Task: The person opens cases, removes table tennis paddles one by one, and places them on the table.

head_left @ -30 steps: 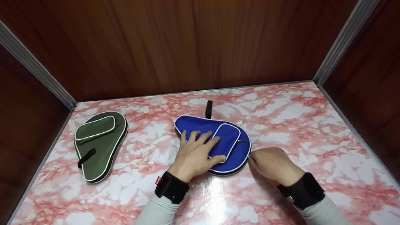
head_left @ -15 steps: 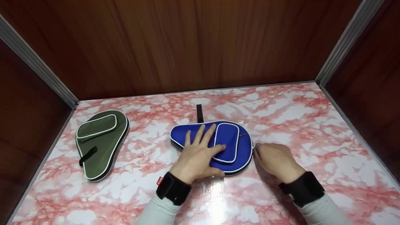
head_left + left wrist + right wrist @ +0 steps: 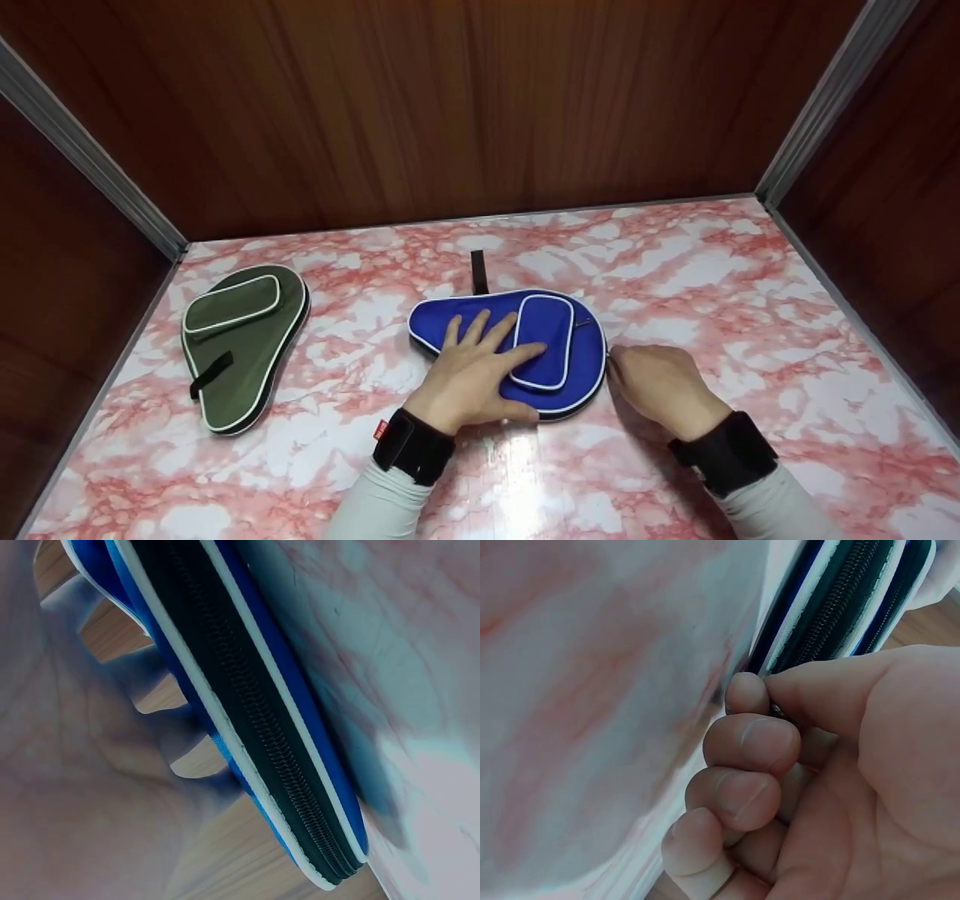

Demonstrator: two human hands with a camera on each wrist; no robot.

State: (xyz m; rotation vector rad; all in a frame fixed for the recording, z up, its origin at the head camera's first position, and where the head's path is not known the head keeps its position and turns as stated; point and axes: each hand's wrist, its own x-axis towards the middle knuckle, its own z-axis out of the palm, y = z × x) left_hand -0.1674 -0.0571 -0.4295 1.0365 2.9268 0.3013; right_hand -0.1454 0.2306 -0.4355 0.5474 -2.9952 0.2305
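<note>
Green paddle case [image 3: 241, 345]: lies flat at the table's [image 3: 712, 292] left, well apart from both hands.
Left hand [image 3: 472, 371]: grip spread, fingers flat on the blue paddle case [image 3: 559, 304] at mid-table; light pressure could let it swivel.
Right hand [image 3: 660, 386]: grip pinches the zipper pull [image 3: 777, 710] at the case's right edge; it may slip free.
Zipper [image 3: 251, 731]: teeth may snag round the curve.

The blue paddle case [image 3: 480, 330] is made of matt woven cloth, edged with smooth white piping and closed by a black toothed zipper [image 3: 247, 709]; the green paddle case [image 3: 244, 345] is of the same matt fabric. The tabletop [image 3: 675, 277] is finished in glossy pink marble pattern, reflections being shown, while the walls [image 3: 450, 105] are faced with satin wood-grain panels framed by dull metal strips [image 3: 817, 97].
</note>
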